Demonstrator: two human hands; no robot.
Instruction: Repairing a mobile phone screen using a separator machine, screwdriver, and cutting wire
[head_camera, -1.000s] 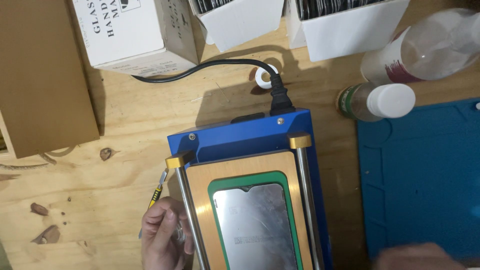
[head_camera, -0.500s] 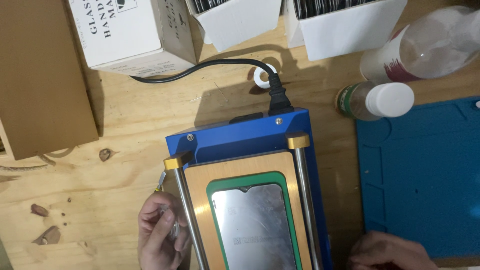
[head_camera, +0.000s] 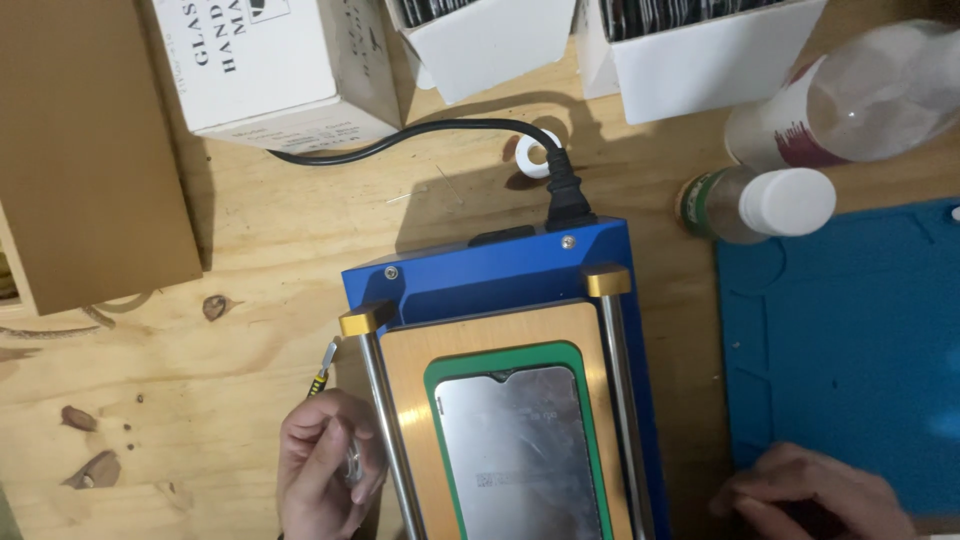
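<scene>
Left hand (head_camera: 325, 465) closed around a small yellow-and-black-handled tool (head_camera: 322, 371), its tip pointing far-right, just left of the blue screen-separator machine (head_camera: 500, 275). A silver phone panel (head_camera: 520, 455) lies in the green frame on the machine's orange plate. Right hand (head_camera: 810, 492) curled, knuckles up, at the near edge of the blue mat (head_camera: 850, 330); cannot tell whether it holds anything.

I am counting two hands in view: my left hand (head_camera: 328, 462) and my right hand (head_camera: 812, 492). I am seeing one blue machine (head_camera: 497, 278), two metal rails (head_camera: 385, 430), one phone panel (head_camera: 518, 450), one black cable (head_camera: 400, 140), two bottles (head_camera: 850, 100), three white boxes (head_camera: 270, 65) and one blue mat (head_camera: 850, 340).
</scene>
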